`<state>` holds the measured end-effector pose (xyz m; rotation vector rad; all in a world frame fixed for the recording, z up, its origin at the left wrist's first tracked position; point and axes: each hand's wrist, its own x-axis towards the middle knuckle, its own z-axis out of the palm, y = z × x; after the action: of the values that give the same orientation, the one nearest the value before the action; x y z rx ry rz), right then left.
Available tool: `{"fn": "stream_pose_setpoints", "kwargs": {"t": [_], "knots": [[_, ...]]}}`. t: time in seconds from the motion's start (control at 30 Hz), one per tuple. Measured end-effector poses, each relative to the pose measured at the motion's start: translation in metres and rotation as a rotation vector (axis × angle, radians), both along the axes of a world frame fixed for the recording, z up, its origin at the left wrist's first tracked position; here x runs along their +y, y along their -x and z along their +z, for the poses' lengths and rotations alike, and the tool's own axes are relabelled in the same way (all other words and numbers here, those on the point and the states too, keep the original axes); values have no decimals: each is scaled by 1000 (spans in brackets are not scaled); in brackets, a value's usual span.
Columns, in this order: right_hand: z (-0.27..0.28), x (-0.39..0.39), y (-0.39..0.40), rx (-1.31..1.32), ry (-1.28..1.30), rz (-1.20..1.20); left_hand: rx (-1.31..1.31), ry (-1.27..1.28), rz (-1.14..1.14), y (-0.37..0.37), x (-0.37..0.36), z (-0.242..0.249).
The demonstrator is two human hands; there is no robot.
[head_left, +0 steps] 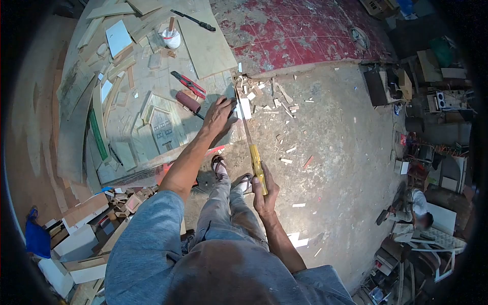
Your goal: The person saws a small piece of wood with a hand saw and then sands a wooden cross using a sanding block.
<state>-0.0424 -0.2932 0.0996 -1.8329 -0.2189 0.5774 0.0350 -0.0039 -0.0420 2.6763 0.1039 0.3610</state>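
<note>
My right hand (266,191) is wrapped around the yellow handle (256,165) of a handsaw. Its narrow blade (245,124) points away from me, along the right edge of the worktable (190,124). The blade lies across a small white-faced piece of board (244,109) that juts past that edge. My left hand (218,115) is on the tabletop beside the blade, its fingers bent and pressed at the inner end of this piece. Close to the left hand are a reddish-brown roll (188,101) and a red utility knife (188,85).
Offcuts (277,104) litter the floor right of the table. On the tabletop are a white pot (171,38), a black tool (194,20), a green strip (98,136) and wood strips. Scrap boards (84,244) pile up at lower left. Another person (414,208) sits far right.
</note>
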Motion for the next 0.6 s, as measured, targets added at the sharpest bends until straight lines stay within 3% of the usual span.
{"fn": "stream_pose_setpoints", "kwargs": {"t": [0.43,0.5,0.6], "knots": [[-41,-5,9,-79,-66,-13,52,-105,-21,1,0,10],[-44,-8,8,38,-50,-7,79,-87,-9,3,-3,11],[-56,0,4,-163,-58,-6,101,-74,-19,2,-1,14]]}}
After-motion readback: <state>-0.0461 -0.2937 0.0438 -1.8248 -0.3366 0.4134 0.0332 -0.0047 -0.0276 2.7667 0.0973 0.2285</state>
